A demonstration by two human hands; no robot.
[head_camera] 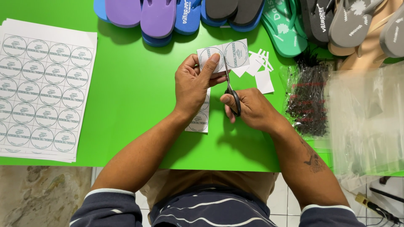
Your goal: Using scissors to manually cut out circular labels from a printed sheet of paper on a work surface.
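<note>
My left hand point(192, 86) gripping a label strip point(224, 55) at frame centre, my right hand point(250, 109) closed on scissors point(230, 89), green desk point(134, 92)

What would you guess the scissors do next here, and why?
Probably close and snip on upward between the two round labels. The right hand holds the scissors with blades set in the strip between them, the left hand pinches it steady, and white offcuts lie alongside.

Bright green table point(134, 84) – evenly lit – over pale tiled floor point(286, 201).
</note>
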